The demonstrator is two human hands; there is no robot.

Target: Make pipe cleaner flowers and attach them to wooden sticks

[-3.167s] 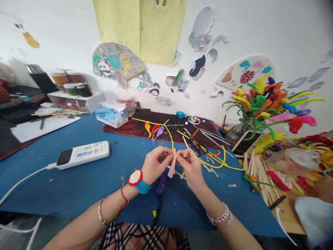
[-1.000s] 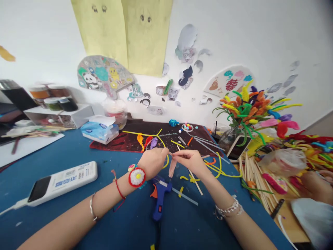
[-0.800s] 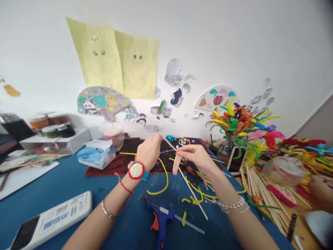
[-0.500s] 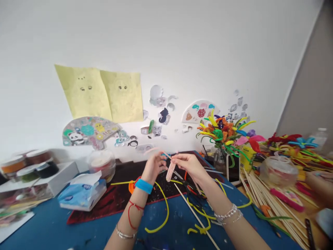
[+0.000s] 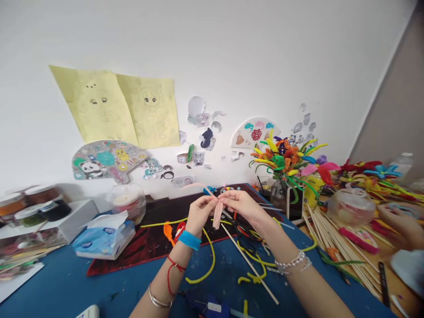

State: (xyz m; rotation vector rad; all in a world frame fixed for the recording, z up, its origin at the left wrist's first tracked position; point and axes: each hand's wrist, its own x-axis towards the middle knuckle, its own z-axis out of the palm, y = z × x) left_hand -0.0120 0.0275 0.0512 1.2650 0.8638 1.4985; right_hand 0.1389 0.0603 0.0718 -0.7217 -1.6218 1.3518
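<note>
Pink pipe cleaners (image 5: 217, 215) hang bunched above the worktop (image 5: 149, 282), toward its back edge. Leftmost lies a tissue pack (image 5: 103, 238); next, the left hand (image 5: 200, 213) pinches the bunch's top, fingertips nearly together, the right hand (image 5: 243, 205) likewise; then scissors (image 5: 244, 230), and a vase (image 5: 280, 195) near the back right corner.

The folded pink fuzzy strip (image 5: 217, 216) is between left hand (image 5: 200, 214) and right hand (image 5: 241, 203), above the blue bench (image 5: 129, 282), blue-and-white plastic tissue pack (image 5: 102, 242) left, clear glass vase (image 5: 280, 194) right.
</note>
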